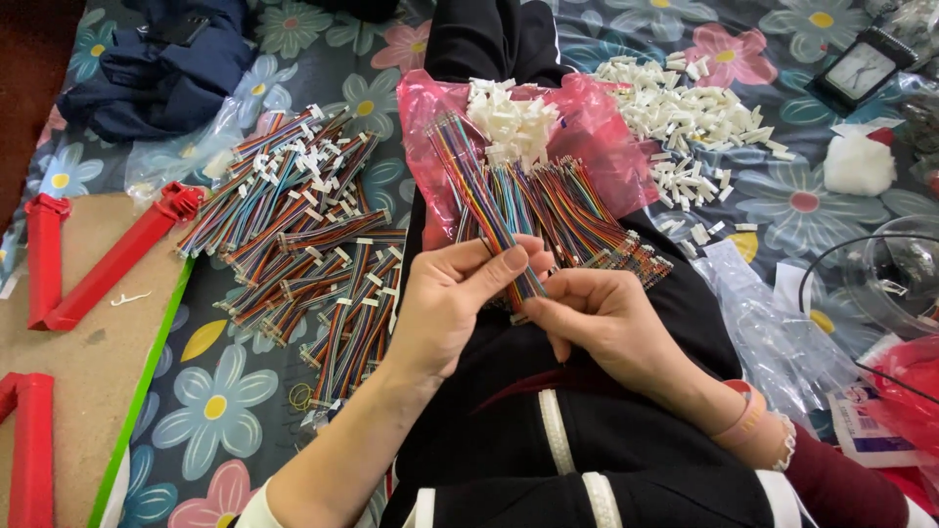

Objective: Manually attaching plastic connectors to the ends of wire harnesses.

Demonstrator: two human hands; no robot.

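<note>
Between pinching left hand (452,298) and right hand (597,315), a striped rainbow-coloured wire bundle (481,200).

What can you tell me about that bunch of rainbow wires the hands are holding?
The bunch of wires is a flat strip of thin, plastic-coated strands in red, blue, green, yellow and other colours, lying side by side. It runs slanted from the pink plastic bag on the lap down to the hands. The left hand pinches its lower end with thumb and fingers, and the right hand touches that same end. Its upper part rests over more loose wires and small white plastic plugs.
</note>
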